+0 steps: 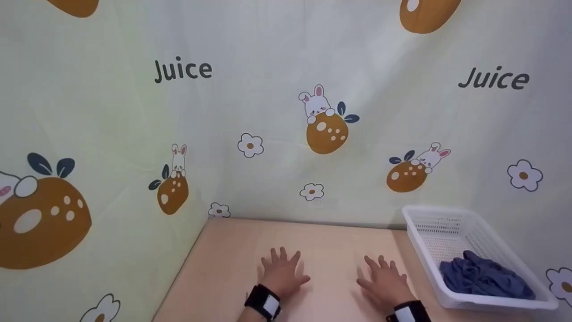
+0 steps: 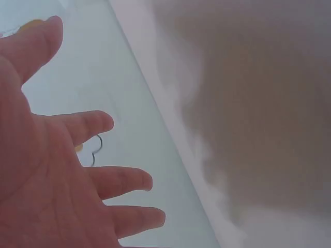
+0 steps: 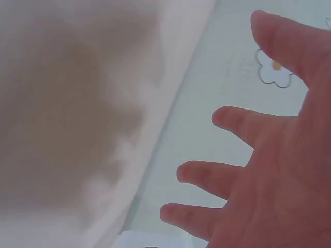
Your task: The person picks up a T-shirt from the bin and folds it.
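My left hand (image 1: 281, 273) is held over the table (image 1: 333, 250) with its fingers spread and nothing in it. To its right, my right hand (image 1: 384, 278) has the same spread pose, palm down and bare of any object. Both wrist views show the palms, the left palm (image 2: 46, 181) and the right palm (image 3: 279, 191), with straight, parted fingers. Nearest to the right hand stands a white plastic basket (image 1: 426, 264) with slotted walls. In it lies a crumpled dark blue cloth (image 1: 485, 275), bunched toward the near end.
A pale curtain (image 1: 268, 98) printed with rabbits, orange fruit, flowers and the word Juice hangs behind the table and along both sides. The basket takes up the table's right side, close to the curtain. Each wrist wears a black strap (image 1: 262, 302).
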Available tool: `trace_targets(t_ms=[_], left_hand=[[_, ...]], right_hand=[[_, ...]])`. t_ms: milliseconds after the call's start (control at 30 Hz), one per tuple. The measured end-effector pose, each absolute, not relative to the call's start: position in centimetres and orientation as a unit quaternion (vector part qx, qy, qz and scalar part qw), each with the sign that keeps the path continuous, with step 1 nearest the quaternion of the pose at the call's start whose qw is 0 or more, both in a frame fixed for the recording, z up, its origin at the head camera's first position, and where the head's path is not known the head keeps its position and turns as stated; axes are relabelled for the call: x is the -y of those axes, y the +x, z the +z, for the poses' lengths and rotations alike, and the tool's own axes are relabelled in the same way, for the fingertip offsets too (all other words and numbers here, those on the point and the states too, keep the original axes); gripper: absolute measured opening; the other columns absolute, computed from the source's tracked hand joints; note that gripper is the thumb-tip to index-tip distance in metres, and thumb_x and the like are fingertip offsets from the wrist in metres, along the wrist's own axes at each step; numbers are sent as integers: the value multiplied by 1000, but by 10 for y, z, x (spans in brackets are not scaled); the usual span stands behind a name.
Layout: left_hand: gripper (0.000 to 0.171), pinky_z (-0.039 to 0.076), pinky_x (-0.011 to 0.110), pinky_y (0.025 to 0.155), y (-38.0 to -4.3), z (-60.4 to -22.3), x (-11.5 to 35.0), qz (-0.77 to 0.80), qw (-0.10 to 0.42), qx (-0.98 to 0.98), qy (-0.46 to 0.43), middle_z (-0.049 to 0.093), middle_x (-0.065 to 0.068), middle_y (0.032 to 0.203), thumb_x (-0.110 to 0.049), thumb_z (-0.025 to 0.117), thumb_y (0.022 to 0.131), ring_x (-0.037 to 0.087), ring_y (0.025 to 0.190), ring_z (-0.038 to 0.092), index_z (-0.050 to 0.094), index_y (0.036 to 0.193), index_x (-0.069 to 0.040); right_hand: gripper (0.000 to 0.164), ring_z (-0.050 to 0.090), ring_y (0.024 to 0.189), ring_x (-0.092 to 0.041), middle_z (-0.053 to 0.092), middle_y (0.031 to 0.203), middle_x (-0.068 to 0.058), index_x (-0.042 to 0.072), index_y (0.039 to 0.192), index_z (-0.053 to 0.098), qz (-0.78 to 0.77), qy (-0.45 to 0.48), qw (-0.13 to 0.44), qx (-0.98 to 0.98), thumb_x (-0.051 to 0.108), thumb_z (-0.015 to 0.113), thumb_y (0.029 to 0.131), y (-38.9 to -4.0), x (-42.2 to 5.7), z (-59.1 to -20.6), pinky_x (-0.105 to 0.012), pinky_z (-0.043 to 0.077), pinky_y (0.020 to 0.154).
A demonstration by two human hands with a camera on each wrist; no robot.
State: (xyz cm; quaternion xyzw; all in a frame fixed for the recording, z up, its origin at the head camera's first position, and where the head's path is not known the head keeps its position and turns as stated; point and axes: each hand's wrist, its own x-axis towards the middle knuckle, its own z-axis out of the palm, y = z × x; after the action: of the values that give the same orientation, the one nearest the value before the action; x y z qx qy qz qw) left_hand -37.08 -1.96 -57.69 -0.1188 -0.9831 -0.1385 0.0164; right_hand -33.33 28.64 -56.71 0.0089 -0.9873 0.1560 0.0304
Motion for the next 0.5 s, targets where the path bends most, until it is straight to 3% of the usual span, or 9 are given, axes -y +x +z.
trace_targets(t_ms=[267,500], left_hand=[[84,30,72,106,-373,-562,-53,-96,20,976,-195,39,24,154,-78,52,82,51,142,31,40,151,-31],[83,49,49,101,-368,-522,-121,-77,9,953,-292,49,16,148,-77,50,84,38,130,53,34,153,-35]], right_hand=[[82,34,137,-58,39,151,-30,16,148,45,156,38,99,982,69,57,86,-313,-317,-512,-79,29,99],[81,33,128,-68,36,147,-39,9,147,43,88,-19,115,989,62,59,89,-326,-380,-471,-80,34,91]])
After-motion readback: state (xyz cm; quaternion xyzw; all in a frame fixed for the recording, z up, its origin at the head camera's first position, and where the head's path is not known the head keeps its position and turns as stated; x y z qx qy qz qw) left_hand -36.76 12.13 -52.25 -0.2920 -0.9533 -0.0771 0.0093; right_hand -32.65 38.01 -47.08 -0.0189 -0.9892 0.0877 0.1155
